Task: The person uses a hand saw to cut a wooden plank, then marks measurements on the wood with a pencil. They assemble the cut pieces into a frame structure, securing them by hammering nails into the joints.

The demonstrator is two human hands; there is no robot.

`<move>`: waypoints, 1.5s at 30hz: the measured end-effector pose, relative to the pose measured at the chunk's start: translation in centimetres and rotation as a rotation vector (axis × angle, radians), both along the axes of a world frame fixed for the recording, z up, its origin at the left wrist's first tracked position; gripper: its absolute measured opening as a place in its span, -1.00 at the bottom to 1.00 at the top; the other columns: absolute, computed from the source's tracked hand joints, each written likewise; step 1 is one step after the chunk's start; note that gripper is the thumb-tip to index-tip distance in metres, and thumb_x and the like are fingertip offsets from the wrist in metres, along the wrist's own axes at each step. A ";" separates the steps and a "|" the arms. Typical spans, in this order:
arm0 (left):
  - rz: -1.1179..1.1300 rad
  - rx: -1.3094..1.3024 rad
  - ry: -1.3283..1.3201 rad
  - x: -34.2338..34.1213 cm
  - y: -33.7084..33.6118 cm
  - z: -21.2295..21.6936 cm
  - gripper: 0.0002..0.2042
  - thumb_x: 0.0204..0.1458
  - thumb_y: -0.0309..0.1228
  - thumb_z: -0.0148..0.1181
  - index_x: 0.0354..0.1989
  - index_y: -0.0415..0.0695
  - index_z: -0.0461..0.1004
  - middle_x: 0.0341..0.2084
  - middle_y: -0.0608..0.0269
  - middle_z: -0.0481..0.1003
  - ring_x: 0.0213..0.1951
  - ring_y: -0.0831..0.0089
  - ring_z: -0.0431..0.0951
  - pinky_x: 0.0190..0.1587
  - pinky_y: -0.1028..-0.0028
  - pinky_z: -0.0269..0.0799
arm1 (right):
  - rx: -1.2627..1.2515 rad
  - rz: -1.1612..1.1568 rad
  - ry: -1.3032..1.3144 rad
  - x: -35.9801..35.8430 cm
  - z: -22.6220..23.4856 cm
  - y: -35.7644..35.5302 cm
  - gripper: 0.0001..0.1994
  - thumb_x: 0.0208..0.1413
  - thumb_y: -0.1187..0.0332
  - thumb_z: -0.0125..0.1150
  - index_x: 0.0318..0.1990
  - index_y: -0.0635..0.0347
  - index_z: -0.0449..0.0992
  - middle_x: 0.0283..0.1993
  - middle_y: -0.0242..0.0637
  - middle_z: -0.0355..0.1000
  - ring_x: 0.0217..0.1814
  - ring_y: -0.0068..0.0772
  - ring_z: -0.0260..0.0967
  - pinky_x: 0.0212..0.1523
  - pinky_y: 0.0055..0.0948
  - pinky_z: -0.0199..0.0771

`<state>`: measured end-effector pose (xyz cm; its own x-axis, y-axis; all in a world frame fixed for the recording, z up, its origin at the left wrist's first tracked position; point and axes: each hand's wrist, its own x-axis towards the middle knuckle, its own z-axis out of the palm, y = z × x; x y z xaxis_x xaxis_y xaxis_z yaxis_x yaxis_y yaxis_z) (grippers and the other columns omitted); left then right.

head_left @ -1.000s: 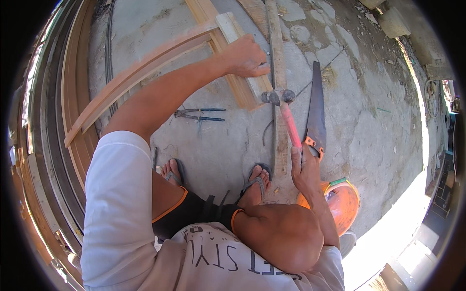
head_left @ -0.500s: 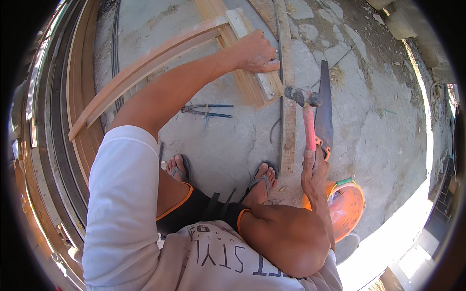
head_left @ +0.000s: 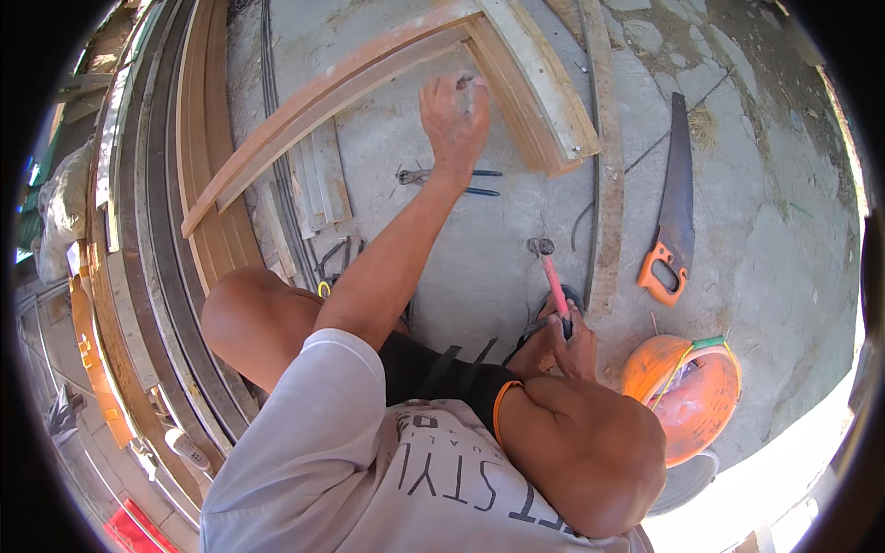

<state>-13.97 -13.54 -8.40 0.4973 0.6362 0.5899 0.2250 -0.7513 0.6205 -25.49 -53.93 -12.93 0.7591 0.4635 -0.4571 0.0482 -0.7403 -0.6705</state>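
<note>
My right hand is wrapped round the handle of a hammer with a pink-red shaft and dark head, held low near my right foot. My left hand is raised over the floor with its fingers curled together; what they hold, if anything, I cannot make out. Beyond it lies a wooden frame corner, made of a long reddish-brown timber and a crosspiece topped by a pale board. A nail head shows near the board's near end. Blue-handled pincers lie beneath my left wrist, partly hidden.
An orange-handled handsaw lies on the concrete at the right, beyond a narrow plank. Nearer stands an orange bucket with a green grip. Long timbers are stacked along the left, with more hand tools near my left knee.
My left hand has left the pale board and come back toward me, its fingers curled. The hammer has dropped away from the board, nearer my body. My view has shifted left.
</note>
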 end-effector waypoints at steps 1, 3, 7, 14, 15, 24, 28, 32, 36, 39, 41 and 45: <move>0.126 -0.123 0.088 -3.8 -1.2 -2.3 -0.84 0.21 -0.35 0.32 -0.17 -0.19 0.60 -0.25 0.07 0.57 -0.15 0.14 0.52 -0.03 0.21 0.42 | 0.017 0.005 -0.019 -0.1 -0.1 0.4 -0.40 0.37 -0.02 0.20 0.30 0.34 0.49 -0.04 0.20 0.63 -0.08 0.40 0.60 -0.05 0.10 0.59; 0.199 -0.331 0.244 -11.6 -3.8 -7.9 -0.83 0.14 -0.36 0.34 -0.21 -0.19 0.61 -0.38 0.07 0.52 -0.25 0.05 0.51 -0.14 0.09 0.42 | -0.030 0.040 0.029 0.2 0.1 1.0 -0.42 0.36 -0.02 0.21 0.28 0.33 0.50 -0.05 0.21 0.63 -0.09 0.39 0.61 -0.06 0.10 0.59; 0.223 -0.362 0.570 -18.0 -5.9 -10.4 -0.83 0.12 -0.32 0.34 -0.27 -0.17 0.64 -0.41 0.02 0.59 -0.32 -0.03 0.60 -0.21 0.04 0.48 | -0.075 0.038 -0.033 0.1 -0.5 0.9 -0.47 0.35 0.00 0.23 0.25 0.25 0.53 -0.11 0.20 0.64 -0.14 0.36 0.62 -0.13 0.11 0.59; 0.108 -0.225 0.642 -13.5 -2.6 -10.5 -0.72 0.12 -0.18 0.33 -0.26 -0.18 0.67 -0.45 -0.11 0.65 -0.34 -0.13 0.68 -0.24 0.09 0.56 | -0.117 -0.007 -0.168 0.6 0.1 1.8 -0.65 0.30 0.04 0.27 0.04 0.08 0.57 -0.19 0.00 0.66 -0.23 0.21 0.64 -0.25 0.07 0.60; 0.129 -0.221 0.603 -14.1 -1.9 -10.2 -0.71 0.13 -0.17 0.33 -0.25 -0.19 0.68 -0.46 -0.15 0.65 -0.36 -0.11 0.69 -0.25 0.10 0.56 | -0.112 0.022 -0.142 1.2 -0.5 1.7 -0.68 0.30 0.05 0.27 -0.02 0.07 0.56 -0.19 -0.05 0.66 -0.23 0.17 0.64 -0.27 0.05 0.61; 0.012 -0.192 0.768 -14.0 -1.8 -10.8 -0.52 0.17 -0.04 0.28 -0.07 -0.30 0.71 -0.40 -0.10 0.68 -0.35 0.08 0.68 -0.22 0.11 0.57 | -0.193 0.033 -0.380 -0.4 -3.8 0.8 -0.53 0.12 0.09 0.43 0.15 -0.02 0.51 -0.17 -0.21 0.55 -0.13 -0.13 0.61 -0.16 -0.11 0.62; -0.035 -0.263 0.762 -12.8 -2.6 -10.5 -0.50 0.17 -0.04 0.30 -0.07 -0.33 0.70 -0.35 -0.11 0.69 -0.31 0.09 0.70 -0.18 0.13 0.59 | 0.042 -0.172 -0.564 -1.4 -1.3 -1.1 -0.56 0.16 0.18 0.42 0.16 0.07 0.52 -0.12 -0.14 0.52 -0.14 -0.12 0.58 -0.11 -0.12 0.60; -0.061 -0.301 0.704 -12.1 -2.0 -9.8 -0.52 0.20 -0.07 0.30 -0.10 -0.38 0.68 -0.40 -0.06 0.68 -0.34 0.18 0.67 -0.21 0.20 0.57 | 0.107 -0.570 0.011 -8.2 1.1 -8.8 -0.69 0.26 0.34 0.35 0.10 0.21 0.56 -0.06 -0.06 0.53 -0.13 -0.11 0.58 -0.06 -0.19 0.60; -0.077 -0.295 0.701 -11.1 -3.9 -8.5 -0.52 0.22 -0.09 0.28 -0.13 -0.40 0.67 -0.42 -0.03 0.66 -0.39 0.24 0.62 -0.26 0.25 0.53 | -0.202 -0.809 0.142 -14.8 -0.2 -15.2 -0.80 0.28 0.40 0.33 -0.01 0.26 0.62 -0.14 0.00 0.58 -0.08 -0.12 0.62 -0.07 -0.22 0.60; -0.130 -0.261 0.768 -10.5 -5.8 -8.2 -0.55 0.23 -0.11 0.28 -0.15 -0.38 0.68 -0.46 0.02 0.63 -0.44 0.27 0.56 -0.30 0.26 0.48 | -0.249 -0.784 0.089 -15.3 -1.5 -15.7 -0.79 0.23 0.39 0.35 -0.03 0.24 0.64 -0.17 -0.01 0.58 -0.08 -0.03 0.61 -0.05 -0.14 0.59; -0.162 -0.240 0.794 -10.2 -7.5 -7.6 -0.58 0.23 -0.13 0.29 -0.16 -0.36 0.68 -0.53 0.11 0.57 -0.49 0.31 0.50 -0.35 0.25 0.44 | -0.223 -0.743 0.028 -13.9 -1.6 -14.8 -0.78 0.18 0.38 0.36 -0.05 0.21 0.64 -0.15 -0.01 0.57 -0.07 0.05 0.60 -0.03 -0.09 0.59; -0.349 -0.208 0.643 -10.4 -9.5 -8.5 -0.65 0.21 -0.21 0.31 -0.14 -0.33 0.68 -0.64 0.25 0.42 -0.57 0.40 0.35 -0.43 0.27 0.32 | -0.340 -0.539 -0.008 -12.9 -3.2 -14.8 -0.78 0.12 0.35 0.35 -0.10 0.19 0.61 -0.14 -0.02 0.56 -0.05 0.13 0.57 0.00 0.01 0.59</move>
